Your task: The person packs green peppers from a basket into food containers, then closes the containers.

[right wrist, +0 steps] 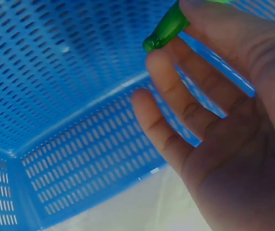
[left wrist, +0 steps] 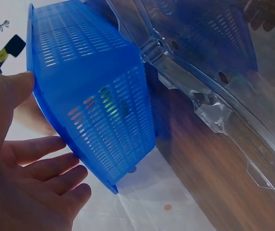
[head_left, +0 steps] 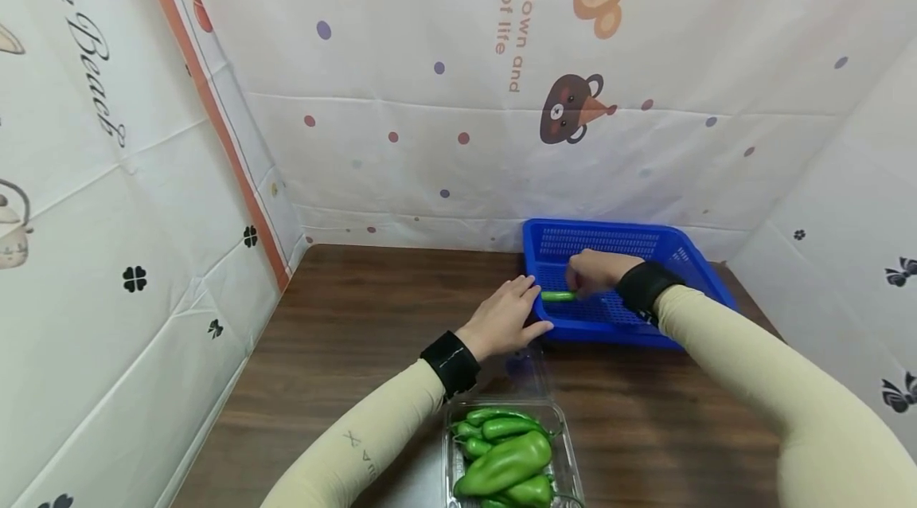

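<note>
One pepper (head_left: pixel 558 296) pokes sideways from the right hand (head_left: pixel 598 271), pinched over the basket (head_left: pixel 709 275); the open left hand (head_left: pixel 505 318) steadies the rim.

The basket (head_left: pixel 688 261) was blue plastic, perforated and faintly shiny. The green peppers (head_left: pixel 505 460) looked smooth and glossy — as did the clear plastic tray (head_left: pixel 566 428) holding them. The table (head_left: pixel 344 317) was dark wood-grain, lightly sheened; the backdrop (head_left: pixel 430 110) — creased, matt printed cloth.
</note>
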Demonstrator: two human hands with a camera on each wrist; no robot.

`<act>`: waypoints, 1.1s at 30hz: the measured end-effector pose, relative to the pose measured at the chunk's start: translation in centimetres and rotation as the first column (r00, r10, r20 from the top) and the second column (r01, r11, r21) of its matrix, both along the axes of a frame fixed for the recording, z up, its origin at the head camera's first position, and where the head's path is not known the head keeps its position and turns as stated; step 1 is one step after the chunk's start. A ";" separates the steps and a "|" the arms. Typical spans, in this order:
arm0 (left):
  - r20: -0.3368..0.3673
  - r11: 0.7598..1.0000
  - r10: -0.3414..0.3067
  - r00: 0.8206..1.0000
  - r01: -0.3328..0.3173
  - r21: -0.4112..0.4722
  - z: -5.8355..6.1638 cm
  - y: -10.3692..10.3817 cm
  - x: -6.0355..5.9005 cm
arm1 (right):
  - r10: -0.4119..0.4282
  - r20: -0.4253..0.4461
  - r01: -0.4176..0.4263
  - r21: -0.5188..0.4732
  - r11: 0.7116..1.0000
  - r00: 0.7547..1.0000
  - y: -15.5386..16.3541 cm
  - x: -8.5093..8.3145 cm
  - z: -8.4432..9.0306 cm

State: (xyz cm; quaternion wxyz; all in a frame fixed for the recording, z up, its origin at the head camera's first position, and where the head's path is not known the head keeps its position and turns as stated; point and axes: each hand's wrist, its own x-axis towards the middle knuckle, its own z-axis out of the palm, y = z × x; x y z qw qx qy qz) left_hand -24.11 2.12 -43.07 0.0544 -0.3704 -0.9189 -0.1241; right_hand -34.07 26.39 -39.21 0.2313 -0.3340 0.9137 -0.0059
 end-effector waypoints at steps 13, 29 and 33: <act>0.036 0.997 -0.026 0.999 0.023 0.078 0.1 -1.2 0.6 | -0.029 -0.093 0.002 -0.277 0.961 0.995 1.8 5.2 2.9; 0.039 0.971 -0.130 0.991 0.119 0.206 1.3 -5.4 4.0 | -0.037 -0.319 -0.122 -0.465 0.877 0.947 0.7 13.6 3.2; 0.011 0.963 -0.159 0.987 0.152 0.223 1.7 -6.1 4.6 | -0.032 -0.360 -0.156 -0.480 0.863 0.932 -0.2 15.7 3.4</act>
